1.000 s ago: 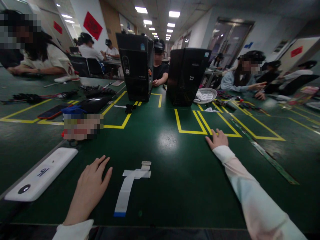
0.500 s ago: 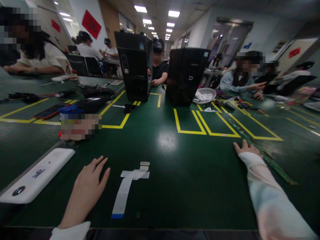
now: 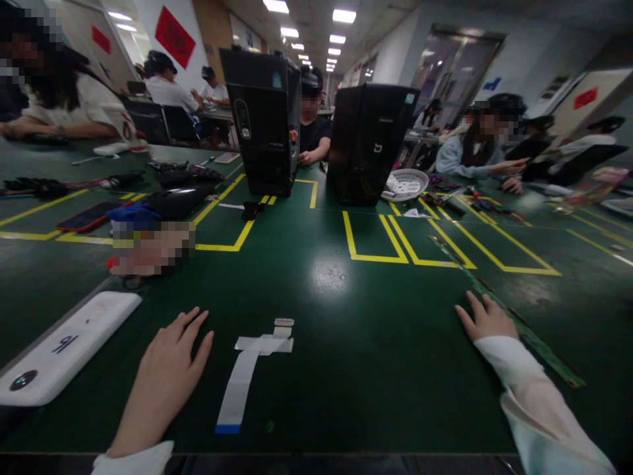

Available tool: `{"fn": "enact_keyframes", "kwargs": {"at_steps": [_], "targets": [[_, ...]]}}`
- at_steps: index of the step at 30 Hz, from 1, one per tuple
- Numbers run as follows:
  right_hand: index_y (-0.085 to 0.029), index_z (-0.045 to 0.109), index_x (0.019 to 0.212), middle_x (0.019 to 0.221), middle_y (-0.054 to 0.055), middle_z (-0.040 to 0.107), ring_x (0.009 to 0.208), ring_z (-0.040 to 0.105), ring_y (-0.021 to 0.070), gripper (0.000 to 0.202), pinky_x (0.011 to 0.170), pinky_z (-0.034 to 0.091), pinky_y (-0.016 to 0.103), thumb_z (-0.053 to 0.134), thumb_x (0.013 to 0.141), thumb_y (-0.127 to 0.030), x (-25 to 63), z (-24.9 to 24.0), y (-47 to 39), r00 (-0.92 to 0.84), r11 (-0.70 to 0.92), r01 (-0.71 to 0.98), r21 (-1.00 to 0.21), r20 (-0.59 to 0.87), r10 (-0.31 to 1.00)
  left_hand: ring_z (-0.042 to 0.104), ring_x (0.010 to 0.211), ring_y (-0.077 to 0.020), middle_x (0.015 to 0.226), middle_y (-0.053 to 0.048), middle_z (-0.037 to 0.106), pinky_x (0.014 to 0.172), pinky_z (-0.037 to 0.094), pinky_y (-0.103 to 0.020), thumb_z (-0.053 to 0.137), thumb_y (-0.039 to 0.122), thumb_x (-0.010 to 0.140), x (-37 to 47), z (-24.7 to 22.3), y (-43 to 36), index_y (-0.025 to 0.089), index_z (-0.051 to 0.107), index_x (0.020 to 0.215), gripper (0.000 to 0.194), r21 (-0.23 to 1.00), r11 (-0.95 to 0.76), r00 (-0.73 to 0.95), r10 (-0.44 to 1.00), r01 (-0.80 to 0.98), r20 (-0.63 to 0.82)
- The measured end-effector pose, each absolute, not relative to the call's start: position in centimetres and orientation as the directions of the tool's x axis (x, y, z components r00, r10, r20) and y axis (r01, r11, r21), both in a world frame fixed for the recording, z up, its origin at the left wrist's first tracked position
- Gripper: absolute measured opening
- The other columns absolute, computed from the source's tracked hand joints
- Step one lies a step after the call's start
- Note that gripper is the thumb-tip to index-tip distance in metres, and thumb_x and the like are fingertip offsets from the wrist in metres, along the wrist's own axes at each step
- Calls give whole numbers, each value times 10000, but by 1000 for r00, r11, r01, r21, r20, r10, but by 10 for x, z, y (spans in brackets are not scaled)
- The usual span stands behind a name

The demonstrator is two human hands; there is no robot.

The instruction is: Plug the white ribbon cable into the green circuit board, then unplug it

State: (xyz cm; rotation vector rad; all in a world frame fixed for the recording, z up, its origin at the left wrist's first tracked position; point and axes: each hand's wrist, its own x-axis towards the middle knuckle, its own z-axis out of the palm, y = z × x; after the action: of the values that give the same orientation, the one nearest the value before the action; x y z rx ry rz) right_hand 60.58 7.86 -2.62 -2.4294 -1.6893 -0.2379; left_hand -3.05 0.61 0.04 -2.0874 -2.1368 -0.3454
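Note:
Palm down on the green table [image 3: 346, 376], my left hand [image 3: 165, 369] is open with its fingers stretched forward and holds nothing. Just right of it lies a white flat ribbon cable [image 3: 242, 379] with a blue end near me and a connector at the far end. To its left is a white rounded device [image 3: 74, 349] with a dark round lens and handwritten marks. At the right, my right hand [image 3: 487, 320] rests open with fingers spread. Beside it lies a long narrow green circuit board strip [image 3: 539, 346]; whether the hand touches it I cannot tell.
Two black computer towers [image 3: 262, 125] [image 3: 370, 145] stand at the far middle. A white basket [image 3: 405, 185] sits behind the right yellow tape outlines. Left hold a phone [image 3: 89, 214], blue cloth-like item [image 3: 133, 214] and black cables [image 3: 182, 175]. Several people sit around the room.
My right hand has drawn slightly back toward me, and the green strip has shifted a little toward me. My left hand stays open in nearly the same place. The view has tilted slightly.

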Motion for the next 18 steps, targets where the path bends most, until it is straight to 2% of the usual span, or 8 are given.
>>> {"fn": "enact_keyframes", "kwargs": {"at_steps": [4,8,12,15,18], "targets": [[-138,455,1412,1482,236,369,1361,350,434,796,998,388,643,322,832,-668,601,-27,59,351,-338,936,-96,229,908,465,1310,-366,1422,-191,494,1062,402,-541,226,525,926,-30,2,5,89,521,1338,669,72,18,-35,967,997,254],[-107,427,1432,1498,287,308,1352,346,464,873,970,384,678,238,830,-710,595,-22,38,512,-497,859,-124,188,838,458,1314,-366,1426,-191,491,1066,396,-542,232,524,930,-30,2,5,83,522,1337,667,79,12,-32,968,997,250],[-85,376,1461,1524,287,236,1373,308,460,927,1038,339,635,228,809,-728,599,-18,26,645,-626,764,-156,183,742,473,1298,-366,1412,-195,504,1060,402,-539,231,524,926,-31,0,7,75,536,1323,672,65,12,-29,964,998,265],[-83,297,1500,1557,258,165,1415,223,440,918,1091,268,616,266,819,-698,613,-17,28,679,-644,734,-214,218,701,475,1296,-369,1399,-204,513,1061,401,-538,223,519,928,-31,-1,7,61,544,1314,679,55,8,-23,960,998,279],[-20,266,1501,1553,289,129,1439,156,428,904,1136,212,553,296,848,-645,638,-16,35,691,-633,722,-279,245,680,474,1297,-367,1401,-202,513,1060,401,-544,224,523,931,-31,-1,7,67,535,1326,679,53,9,-23,962,999,272]]}}
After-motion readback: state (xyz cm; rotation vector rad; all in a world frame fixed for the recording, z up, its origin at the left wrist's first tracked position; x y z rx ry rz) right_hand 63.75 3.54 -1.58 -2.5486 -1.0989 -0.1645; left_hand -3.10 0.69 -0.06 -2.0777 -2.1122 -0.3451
